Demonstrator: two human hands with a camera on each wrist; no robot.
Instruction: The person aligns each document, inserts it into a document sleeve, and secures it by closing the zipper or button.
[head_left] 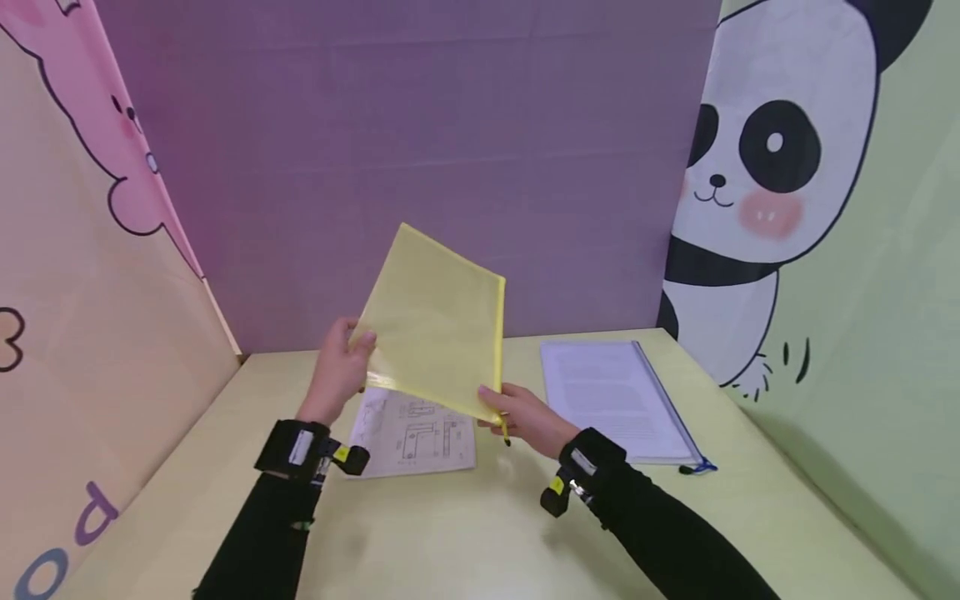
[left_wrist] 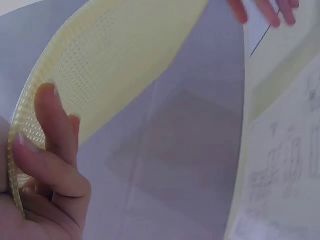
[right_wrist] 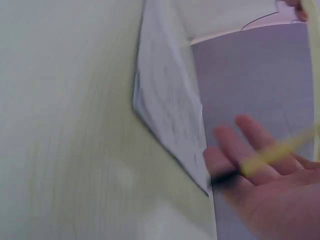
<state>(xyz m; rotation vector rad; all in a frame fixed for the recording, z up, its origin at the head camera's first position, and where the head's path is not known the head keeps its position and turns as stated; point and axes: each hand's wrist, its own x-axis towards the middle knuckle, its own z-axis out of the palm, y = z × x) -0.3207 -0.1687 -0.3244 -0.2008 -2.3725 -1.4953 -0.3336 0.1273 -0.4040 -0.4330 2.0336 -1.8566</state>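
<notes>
A yellow mesh zipper file bag (head_left: 438,325) is held up at a tilt above the table, its zipper edge on the right. My left hand (head_left: 339,375) grips its left edge, thumb on the front and fingers behind, and the mesh (left_wrist: 115,55) bows away from it in the left wrist view. My right hand (head_left: 532,419) pinches the lower right corner beside the zipper. From there a yellow zipper pull (right_wrist: 265,155) with a black end hangs across the fingers. Beneath the bag lies a stack of papers (head_left: 420,442) with printed drawings, its upper part hidden by the bag.
To the right on the pale table (head_left: 420,533) lies another file bag (head_left: 600,400) with a dark blue zipper and printed sheets inside. A purple wall panel (head_left: 420,125) stands at the back, with cartoon-printed panels on both sides.
</notes>
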